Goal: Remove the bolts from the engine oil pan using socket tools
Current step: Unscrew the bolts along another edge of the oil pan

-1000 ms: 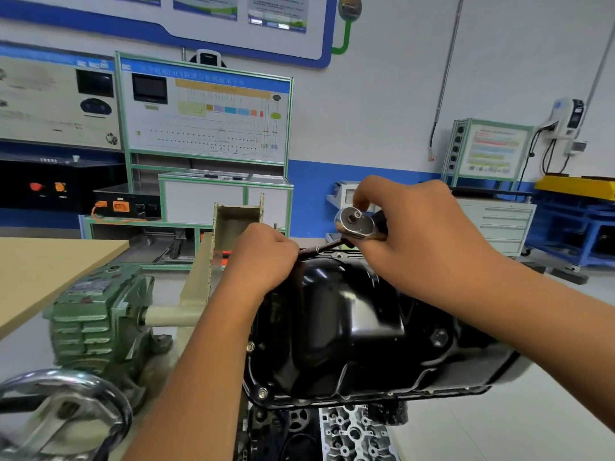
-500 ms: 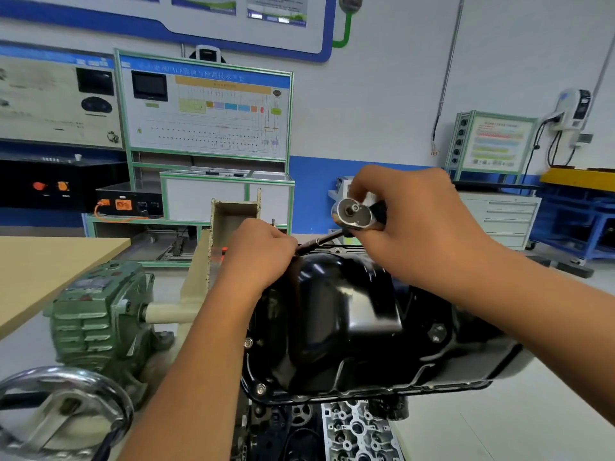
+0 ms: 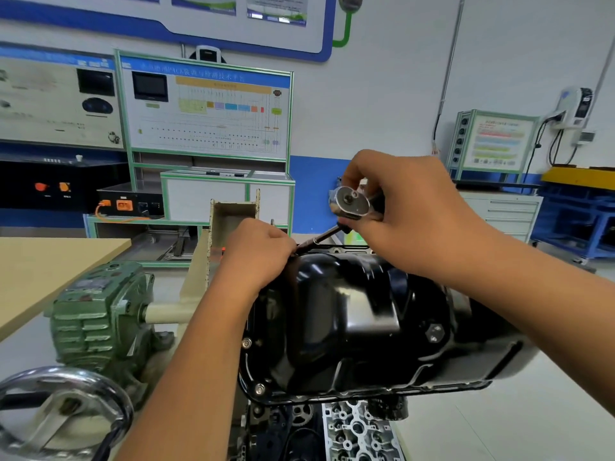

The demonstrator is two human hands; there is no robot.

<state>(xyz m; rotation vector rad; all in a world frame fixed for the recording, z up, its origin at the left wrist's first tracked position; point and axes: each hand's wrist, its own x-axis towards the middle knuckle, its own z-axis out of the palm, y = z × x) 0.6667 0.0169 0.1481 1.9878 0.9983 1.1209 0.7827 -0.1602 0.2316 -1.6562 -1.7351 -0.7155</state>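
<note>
Workshop panels are seen behind. At left, the extension bar point(image 3: 317, 240) is pinched by the left hand point(image 3: 258, 252) at the oil pan point(image 3: 349, 314) rim; it slants up-right to the ratchet point(image 3: 352, 202), enclosed by the right hand point(image 3: 412, 211).

Two bare forearms enter from the lower edge, ending in the left hand point(image 3: 256, 257) and right hand point(image 3: 422, 221). No sleeves, gloves, rings or watch show anywhere from the fingers back along the wrists.
</note>
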